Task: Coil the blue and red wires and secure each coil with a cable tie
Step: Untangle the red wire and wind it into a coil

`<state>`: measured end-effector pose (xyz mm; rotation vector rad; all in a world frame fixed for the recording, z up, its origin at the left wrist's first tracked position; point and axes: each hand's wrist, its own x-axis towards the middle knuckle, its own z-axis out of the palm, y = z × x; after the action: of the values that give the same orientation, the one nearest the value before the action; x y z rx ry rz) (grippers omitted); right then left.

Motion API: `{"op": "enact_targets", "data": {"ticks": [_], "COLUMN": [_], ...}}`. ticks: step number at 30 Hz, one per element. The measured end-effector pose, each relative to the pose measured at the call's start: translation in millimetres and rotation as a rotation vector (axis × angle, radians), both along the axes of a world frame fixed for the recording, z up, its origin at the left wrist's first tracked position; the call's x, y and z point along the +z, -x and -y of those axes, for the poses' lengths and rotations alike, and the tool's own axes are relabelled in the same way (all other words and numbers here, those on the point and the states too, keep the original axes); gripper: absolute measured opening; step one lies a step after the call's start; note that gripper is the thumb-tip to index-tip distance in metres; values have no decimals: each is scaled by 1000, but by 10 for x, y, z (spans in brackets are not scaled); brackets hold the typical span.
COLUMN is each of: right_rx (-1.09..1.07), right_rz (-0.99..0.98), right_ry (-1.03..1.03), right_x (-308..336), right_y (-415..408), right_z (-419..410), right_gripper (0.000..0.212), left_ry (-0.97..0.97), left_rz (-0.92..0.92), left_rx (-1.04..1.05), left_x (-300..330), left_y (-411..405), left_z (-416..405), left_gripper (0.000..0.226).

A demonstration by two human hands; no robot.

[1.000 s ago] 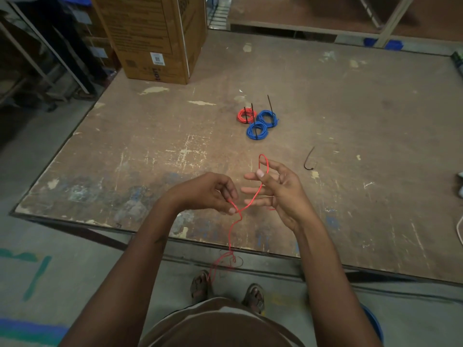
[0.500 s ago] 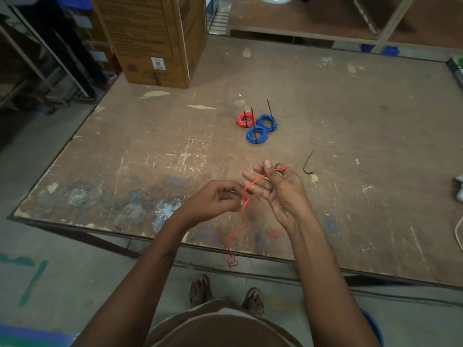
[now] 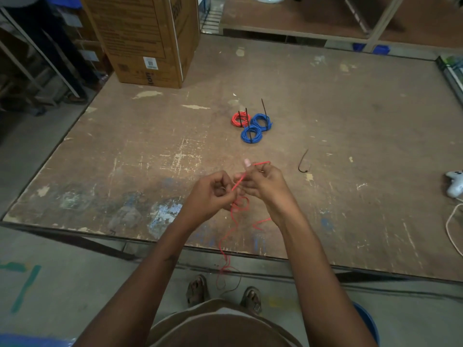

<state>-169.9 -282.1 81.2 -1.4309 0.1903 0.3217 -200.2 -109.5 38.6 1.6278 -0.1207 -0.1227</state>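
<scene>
Near the worn wooden tabletop's (image 3: pixel 325 116) front edge, the left hand (image 3: pixel 213 196) pinches the thin red wire (image 3: pixel 238 182), which loops over the right hand's (image 3: pixel 265 186) curled fingers (image 3: pixel 253 171).

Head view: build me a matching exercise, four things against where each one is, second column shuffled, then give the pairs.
Things
1. loose red wire
2. spare black cable tie
3. cardboard box
4. tied red coil

Places
A. far left corner of the table
B. beside two blue coils
C. alone, right of the hands
D. held in both hands, trailing to the floor

Pairs: 1-D, 2-C, 3-A, 4-B
</scene>
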Motion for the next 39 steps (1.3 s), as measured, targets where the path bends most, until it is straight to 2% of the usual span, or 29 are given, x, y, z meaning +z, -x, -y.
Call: {"op": "enact_targets", "data": {"ticks": [4,8,10,12,15,18,20,22,24,26,29,32,35,37,39], "right_rx": [193,138,175,203,167,187,127,51,16,45,176,475,758,760,630], "right_rz": [112,164,144,125,129,164,163,82,-28,-89,-140,-132,-25,-46,-105], "right_ry": [276,522,501,454,384,396,278,67,-84,-15,191,320,435,395,201], "right_x": [-145,-184,-161,-158,-229,-274,-296,-281,-282,-315,-401,-471,-572,-555,-515], "right_y": [39,72,84,102,104,88,68,52,36,29,54,96,104,112,107], "right_z": [-60,-67,-55,-64,-66,-3,56,118,182,224,236,248,266,273,271], "right_gripper": [44,64,62,57,44,34,32,37,50,58,57,54,44,46,48], "left_ry": [36,261,367,358,200,81,206,398,523,604,719,753,684,611,528], "left_rz": [29,-103,-198,-234,-169,-90,-88,-129,-188,-225,-236,-259,-272,-276,-270], "left_rx": [253,340,285,228,189,246,304,359,402,425,460,482,439,409,384], "left_x": [70,92,130,172,221,245,223,159,75,25,70,170,281,349,415], "left_y": [-50,-80,-88,-100,-142,-208,-231,-239,-251,-257,-278,-324,-328,-312,-284], "left_z": [96,167,153,130,34,-77,-125,-151,-154,-135,-75,-5,71,124,153], "left_gripper": [27,27,24,23,23,20,10,3,13,17,10,11,7,9,8]}}
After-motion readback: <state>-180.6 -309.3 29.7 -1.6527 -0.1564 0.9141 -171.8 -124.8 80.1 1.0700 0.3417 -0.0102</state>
